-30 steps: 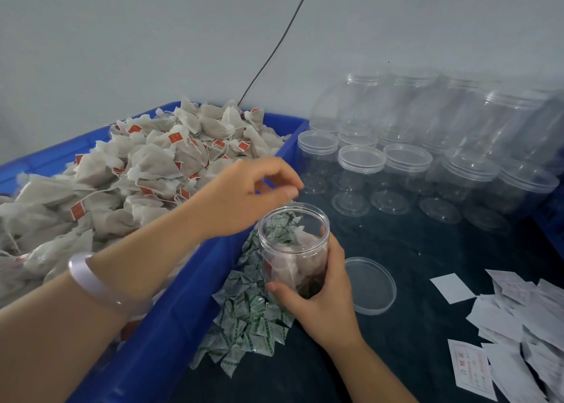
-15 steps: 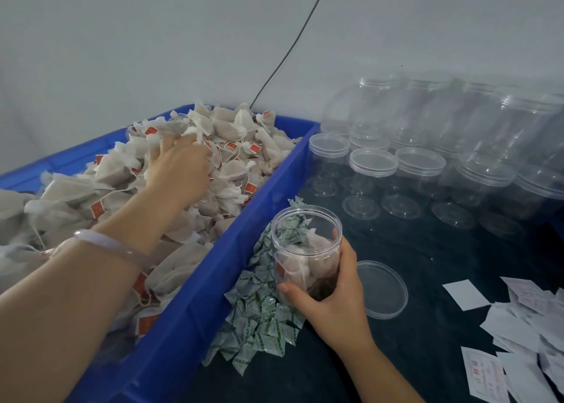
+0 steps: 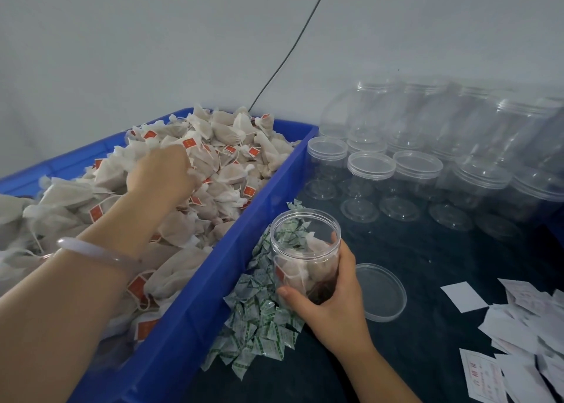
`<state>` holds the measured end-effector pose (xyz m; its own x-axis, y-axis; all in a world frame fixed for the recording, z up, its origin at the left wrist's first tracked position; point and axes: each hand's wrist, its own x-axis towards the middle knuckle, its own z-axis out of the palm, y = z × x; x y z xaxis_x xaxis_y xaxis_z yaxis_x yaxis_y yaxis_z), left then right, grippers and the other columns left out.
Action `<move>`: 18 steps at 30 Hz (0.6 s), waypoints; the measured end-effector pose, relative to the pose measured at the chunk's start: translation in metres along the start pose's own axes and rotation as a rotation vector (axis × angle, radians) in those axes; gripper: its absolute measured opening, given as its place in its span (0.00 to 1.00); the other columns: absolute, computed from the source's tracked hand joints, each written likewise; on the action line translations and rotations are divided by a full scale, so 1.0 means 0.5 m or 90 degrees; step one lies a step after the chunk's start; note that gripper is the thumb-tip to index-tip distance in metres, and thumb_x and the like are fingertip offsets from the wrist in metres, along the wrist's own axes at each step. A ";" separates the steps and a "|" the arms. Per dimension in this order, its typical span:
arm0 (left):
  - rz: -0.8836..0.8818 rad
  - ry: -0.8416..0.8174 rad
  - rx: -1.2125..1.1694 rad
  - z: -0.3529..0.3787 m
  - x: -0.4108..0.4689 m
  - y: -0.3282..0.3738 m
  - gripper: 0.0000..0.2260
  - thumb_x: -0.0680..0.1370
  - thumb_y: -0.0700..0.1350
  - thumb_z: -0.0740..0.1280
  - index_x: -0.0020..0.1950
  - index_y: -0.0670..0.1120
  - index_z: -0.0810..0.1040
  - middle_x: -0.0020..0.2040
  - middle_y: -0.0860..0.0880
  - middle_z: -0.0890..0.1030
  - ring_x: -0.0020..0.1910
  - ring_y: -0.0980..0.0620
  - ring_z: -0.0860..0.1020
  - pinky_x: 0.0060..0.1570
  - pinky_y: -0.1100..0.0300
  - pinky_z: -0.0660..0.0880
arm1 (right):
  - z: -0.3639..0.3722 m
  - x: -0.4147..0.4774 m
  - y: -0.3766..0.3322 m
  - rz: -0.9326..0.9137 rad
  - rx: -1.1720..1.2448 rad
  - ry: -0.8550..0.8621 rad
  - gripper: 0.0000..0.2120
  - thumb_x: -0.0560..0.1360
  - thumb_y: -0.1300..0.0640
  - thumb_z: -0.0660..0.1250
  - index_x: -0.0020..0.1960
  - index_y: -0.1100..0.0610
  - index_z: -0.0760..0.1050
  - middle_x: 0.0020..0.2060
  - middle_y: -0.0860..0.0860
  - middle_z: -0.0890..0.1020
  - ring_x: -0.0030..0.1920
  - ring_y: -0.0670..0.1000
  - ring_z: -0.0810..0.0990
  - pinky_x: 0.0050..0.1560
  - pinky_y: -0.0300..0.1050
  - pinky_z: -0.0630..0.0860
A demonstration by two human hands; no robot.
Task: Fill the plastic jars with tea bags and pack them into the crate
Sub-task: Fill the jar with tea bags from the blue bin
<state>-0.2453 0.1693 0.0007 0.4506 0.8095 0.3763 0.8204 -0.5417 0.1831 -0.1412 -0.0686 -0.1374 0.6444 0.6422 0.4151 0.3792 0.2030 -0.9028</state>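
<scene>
Left hand (image 3: 161, 173) has sunk into tea bags (image 3: 232, 173); right hand (image 3: 332, 308) grips upright jar (image 3: 305, 250).

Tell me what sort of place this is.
Most likely a small hand-packing station for tea: a blue crate heaped with tea bags, rows of empty plastic jars, piles of green-printed sachets and paper slips, and a part-filled jar in the right hand.
</scene>
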 end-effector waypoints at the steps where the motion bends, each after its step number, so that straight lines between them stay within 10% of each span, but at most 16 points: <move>1: 0.010 0.039 -0.108 -0.010 -0.004 0.005 0.09 0.76 0.46 0.69 0.50 0.42 0.75 0.42 0.46 0.78 0.40 0.48 0.76 0.38 0.54 0.72 | 0.000 0.000 0.001 0.000 0.001 0.000 0.45 0.59 0.41 0.80 0.70 0.35 0.60 0.63 0.35 0.74 0.65 0.40 0.73 0.57 0.28 0.71; 7: 0.163 -0.113 -0.847 -0.063 -0.091 0.106 0.10 0.77 0.40 0.68 0.51 0.56 0.77 0.40 0.58 0.83 0.39 0.59 0.81 0.40 0.59 0.78 | 0.001 0.002 0.000 -0.003 -0.002 0.004 0.45 0.60 0.46 0.80 0.71 0.39 0.61 0.63 0.37 0.75 0.65 0.40 0.73 0.58 0.29 0.71; 12: 0.398 -0.188 -0.550 -0.028 -0.137 0.157 0.10 0.75 0.40 0.70 0.46 0.56 0.77 0.43 0.60 0.81 0.45 0.65 0.79 0.48 0.71 0.75 | 0.001 0.002 0.000 0.003 0.001 0.006 0.46 0.59 0.46 0.80 0.72 0.47 0.63 0.62 0.41 0.77 0.63 0.43 0.76 0.57 0.33 0.74; 18: 0.408 -0.239 -0.481 -0.028 -0.131 0.142 0.09 0.76 0.40 0.68 0.46 0.55 0.80 0.45 0.60 0.82 0.46 0.66 0.79 0.49 0.75 0.72 | 0.002 0.003 -0.003 0.007 0.001 0.021 0.45 0.60 0.48 0.80 0.72 0.46 0.62 0.62 0.38 0.75 0.64 0.41 0.75 0.57 0.29 0.71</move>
<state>-0.2215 0.0747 0.0015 0.9073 0.2707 0.3218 0.0166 -0.7877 0.6159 -0.1415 -0.0671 -0.1354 0.6700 0.6193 0.4092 0.3717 0.1973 -0.9072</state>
